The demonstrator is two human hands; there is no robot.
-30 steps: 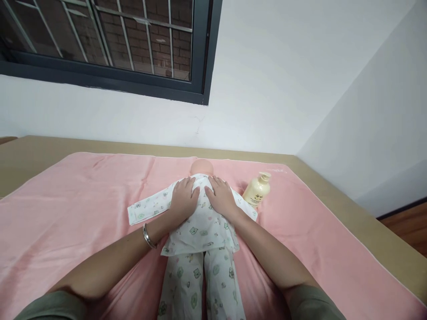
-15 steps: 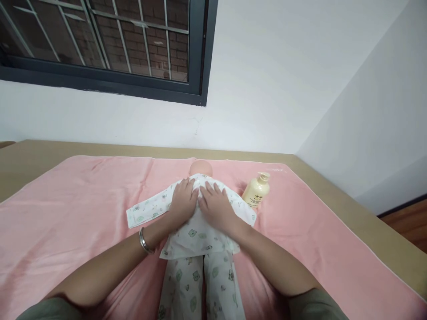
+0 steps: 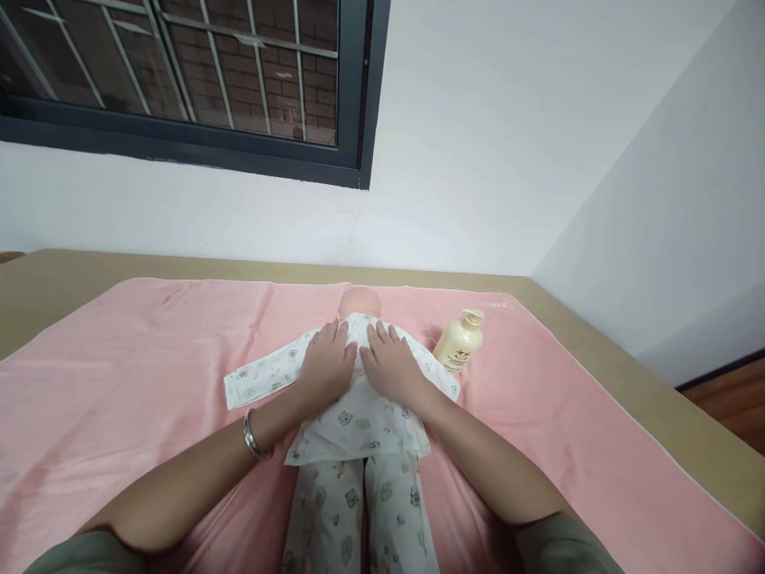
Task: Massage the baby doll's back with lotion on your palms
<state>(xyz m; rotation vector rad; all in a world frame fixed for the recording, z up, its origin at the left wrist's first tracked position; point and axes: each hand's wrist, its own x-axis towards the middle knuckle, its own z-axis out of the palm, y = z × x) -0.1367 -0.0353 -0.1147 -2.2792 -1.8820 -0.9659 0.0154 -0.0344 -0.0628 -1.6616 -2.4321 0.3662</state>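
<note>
A baby doll (image 3: 359, 302) lies stretched out on a pink sheet (image 3: 179, 335), its bald head pointing away from me. It wears a white printed top (image 3: 358, 430) and matching trousers (image 3: 391, 510). My left hand (image 3: 328, 363) rests flat on the left side of the upper part of the top, fingers stretched. Beside it my right hand (image 3: 391, 359) lies open on the right side, a narrow strip of cloth showing between the two. A silver bangle (image 3: 254, 434) circles my left wrist. The doll's arms are hidden in the sleeves.
A pale yellow pump bottle (image 3: 460, 341) stands on the sheet close to the right sleeve. Tan table surface (image 3: 299, 273) borders the sheet. Behind it rises a white wall (image 3: 454, 159) with a dark-framed barred window (image 3: 239, 80).
Both hands have shifted slightly on the top, and the gap between them has widened a little. The doll and bottle stay in place.
</note>
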